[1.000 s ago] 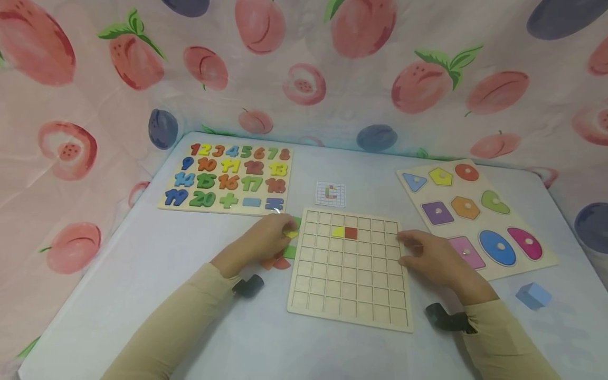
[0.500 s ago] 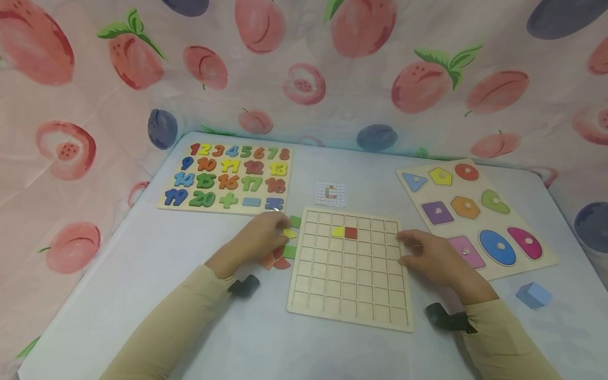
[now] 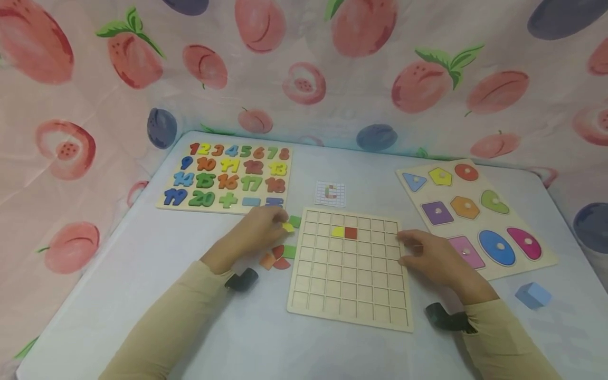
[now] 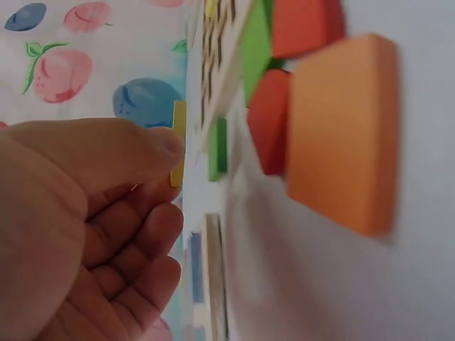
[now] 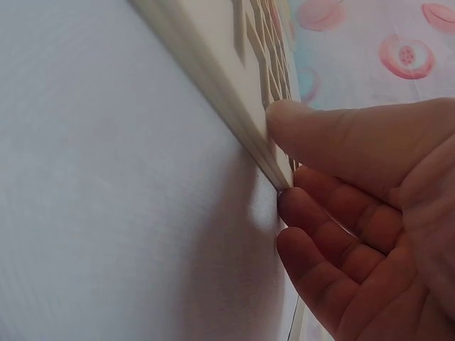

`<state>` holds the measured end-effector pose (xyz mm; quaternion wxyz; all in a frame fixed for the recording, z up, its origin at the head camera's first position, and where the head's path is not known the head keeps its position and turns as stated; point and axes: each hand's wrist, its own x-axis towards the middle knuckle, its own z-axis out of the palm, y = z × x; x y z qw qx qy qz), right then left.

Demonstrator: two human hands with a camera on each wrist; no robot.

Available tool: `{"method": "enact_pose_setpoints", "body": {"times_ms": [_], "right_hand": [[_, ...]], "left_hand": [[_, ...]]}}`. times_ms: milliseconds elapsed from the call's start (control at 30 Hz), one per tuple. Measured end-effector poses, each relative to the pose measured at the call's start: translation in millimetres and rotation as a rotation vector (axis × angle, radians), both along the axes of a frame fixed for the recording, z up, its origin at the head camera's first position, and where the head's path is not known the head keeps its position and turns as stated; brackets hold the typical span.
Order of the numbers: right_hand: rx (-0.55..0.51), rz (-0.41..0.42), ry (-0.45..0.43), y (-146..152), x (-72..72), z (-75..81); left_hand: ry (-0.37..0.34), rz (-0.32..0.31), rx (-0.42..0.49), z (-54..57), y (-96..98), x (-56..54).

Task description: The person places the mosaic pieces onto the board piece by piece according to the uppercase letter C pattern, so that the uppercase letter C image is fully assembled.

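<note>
My left hand [image 3: 261, 227] pinches a small flat yellow puzzle piece [image 4: 178, 142] between thumb and forefinger, just left of the wooden grid board [image 3: 349, 295]. My right hand [image 3: 434, 261] holds the board's right edge, its thumb [image 5: 291, 121] on the rim and other fingers along the side. In the grid's second row, a yellow quarter-round piece [image 3: 338, 232] lies beside a red square [image 3: 351, 233]. Left of the board are a green piece [image 3: 295, 221], another green piece [image 3: 288, 252], an orange piece [image 4: 341, 135] and two red rounded pieces [image 3: 282, 263].
A small pattern card [image 3: 330, 193] lies behind the grid board. At the back left is a number puzzle board [image 3: 214, 208]; a shape puzzle board with knobs [image 3: 518, 266] lies at the right. A blue block [image 3: 534, 295] sits near the right side of the table.
My left hand has moved slightly left and back with the yellow piece, uncovering the red and orange pieces and the back green one. The right hand stays at the board's edge.
</note>
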<state>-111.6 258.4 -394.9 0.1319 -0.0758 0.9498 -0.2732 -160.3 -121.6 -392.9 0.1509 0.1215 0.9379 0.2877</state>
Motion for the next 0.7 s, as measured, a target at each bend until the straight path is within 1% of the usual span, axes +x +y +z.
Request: {"method": "enact_pose_setpoints", "body": {"times_ms": [67,133,200,300,367,467,700], "right_hand": [[-0.003,-0.004,-0.007,-0.1,0.0,0.5],[-0.005,-0.004,-0.011,0.3,0.0,0.9],[-0.006,-0.004,-0.012,0.8,-0.3,0.9],[-0.007,-0.001,-0.012,1.7,-0.5,0.3],[-0.008,-0.005,-0.015,1.9,-0.7,-0.1],[-0.011,-0.004,-0.013,2.2,-1.0,-1.0],[-0.006,0.006,0.005,2.4,-1.2,-1.9]], "left_hand": [[-0.002,-0.002,0.002,1.8,3.4,-1.7],[-0.019,-0.004,0.015,3.5,8.8,-3.0],[-0.026,-0.018,0.031,5.2,15.6,-4.5],[-0.008,-0.065,0.051,7.5,27.5,-7.1],[0.019,-0.099,0.048,8.1,35.4,-9.3],[0.031,-0.124,0.051,7.7,46.9,-12.3],[0.014,-0.171,0.070,5.5,71.5,-18.3]]}}
